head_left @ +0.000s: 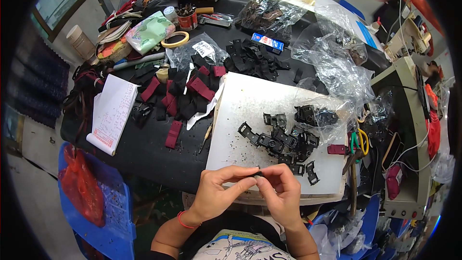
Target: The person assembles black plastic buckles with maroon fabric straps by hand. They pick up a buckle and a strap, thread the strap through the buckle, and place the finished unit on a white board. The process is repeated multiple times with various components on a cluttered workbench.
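My left hand and my right hand meet at the near edge of the white board. Both are closed, thumbs and fingers pinching one small black piece between them. Fingers cover most of it, so its exact kind is hidden. Just beyond my right hand lies a loose pile of black plastic buckles, one single buckle apart at its near right. A clear plastic bag overlaps the pile's far right side.
Black and maroon strap pieces heap left of the board, by an open notepad. Beyond are a tape roll, a blue-white box and more plastic bags. Scissors with yellow and green handles sit at right; a blue chair stands lower left.
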`<act>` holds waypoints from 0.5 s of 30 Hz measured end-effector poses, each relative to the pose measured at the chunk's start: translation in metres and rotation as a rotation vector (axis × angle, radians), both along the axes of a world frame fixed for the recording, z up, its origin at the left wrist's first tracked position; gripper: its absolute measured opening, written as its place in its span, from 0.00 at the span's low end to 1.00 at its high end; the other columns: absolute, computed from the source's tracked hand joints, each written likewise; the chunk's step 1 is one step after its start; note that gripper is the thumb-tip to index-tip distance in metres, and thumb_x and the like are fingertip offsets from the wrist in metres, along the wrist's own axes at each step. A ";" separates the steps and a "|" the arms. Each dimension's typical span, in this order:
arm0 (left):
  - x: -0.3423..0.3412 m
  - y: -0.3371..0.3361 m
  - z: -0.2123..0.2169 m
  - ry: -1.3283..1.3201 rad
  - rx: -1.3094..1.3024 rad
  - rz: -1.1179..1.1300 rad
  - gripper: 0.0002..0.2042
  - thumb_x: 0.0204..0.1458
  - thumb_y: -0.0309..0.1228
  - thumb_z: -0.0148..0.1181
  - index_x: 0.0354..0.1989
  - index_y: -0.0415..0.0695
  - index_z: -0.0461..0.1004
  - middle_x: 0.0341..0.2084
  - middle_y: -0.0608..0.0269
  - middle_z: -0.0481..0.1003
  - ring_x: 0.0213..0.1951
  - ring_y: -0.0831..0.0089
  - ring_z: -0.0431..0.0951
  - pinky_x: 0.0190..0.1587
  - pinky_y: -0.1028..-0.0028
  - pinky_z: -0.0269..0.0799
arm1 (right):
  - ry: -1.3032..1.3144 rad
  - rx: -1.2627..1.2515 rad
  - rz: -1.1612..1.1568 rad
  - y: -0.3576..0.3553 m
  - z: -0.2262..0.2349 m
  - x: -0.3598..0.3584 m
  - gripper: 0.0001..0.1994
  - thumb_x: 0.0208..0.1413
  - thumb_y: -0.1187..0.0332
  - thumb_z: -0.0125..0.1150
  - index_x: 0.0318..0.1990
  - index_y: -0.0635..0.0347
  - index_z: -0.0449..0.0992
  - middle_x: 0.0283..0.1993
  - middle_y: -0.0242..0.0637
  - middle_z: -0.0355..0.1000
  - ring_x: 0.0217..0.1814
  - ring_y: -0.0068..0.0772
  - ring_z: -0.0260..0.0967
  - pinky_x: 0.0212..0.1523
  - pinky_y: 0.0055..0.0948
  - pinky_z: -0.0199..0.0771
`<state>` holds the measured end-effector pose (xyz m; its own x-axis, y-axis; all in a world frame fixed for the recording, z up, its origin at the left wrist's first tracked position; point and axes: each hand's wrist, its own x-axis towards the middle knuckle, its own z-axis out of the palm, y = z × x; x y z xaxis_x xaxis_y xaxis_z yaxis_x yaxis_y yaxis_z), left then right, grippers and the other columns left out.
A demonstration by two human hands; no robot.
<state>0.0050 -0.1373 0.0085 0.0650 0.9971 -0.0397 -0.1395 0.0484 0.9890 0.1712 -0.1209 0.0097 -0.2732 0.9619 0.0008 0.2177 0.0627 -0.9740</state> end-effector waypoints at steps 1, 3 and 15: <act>0.000 -0.001 -0.004 -0.083 -0.016 0.008 0.09 0.53 0.20 0.56 0.43 0.34 0.75 0.38 0.51 0.78 0.41 0.70 0.78 0.43 0.74 0.75 | 0.059 0.054 -0.062 -0.001 0.001 -0.002 0.18 0.49 0.79 0.63 0.46 0.66 0.64 0.35 0.34 0.66 0.29 0.19 0.67 0.30 0.18 0.69; 0.005 0.000 -0.002 -0.277 -0.009 0.083 0.11 0.53 0.19 0.56 0.45 0.34 0.72 0.38 0.50 0.77 0.42 0.68 0.78 0.44 0.72 0.75 | 0.177 0.161 -0.187 -0.004 0.010 -0.007 0.20 0.49 0.79 0.63 0.47 0.65 0.61 0.35 0.33 0.65 0.29 0.19 0.66 0.30 0.19 0.68; 0.004 0.002 0.003 0.040 0.215 -0.184 0.16 0.58 0.24 0.51 0.54 0.32 0.65 0.52 0.49 0.69 0.52 0.69 0.71 0.53 0.72 0.67 | 0.139 0.188 0.059 0.005 0.019 0.017 0.08 0.51 0.77 0.62 0.37 0.65 0.69 0.33 0.35 0.68 0.28 0.19 0.64 0.28 0.18 0.65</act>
<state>0.0092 -0.1357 0.0115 0.2483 0.9545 0.1653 -0.1084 -0.1422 0.9839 0.1879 -0.1160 0.0291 -0.3135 0.9238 0.2200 0.0731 0.2544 -0.9643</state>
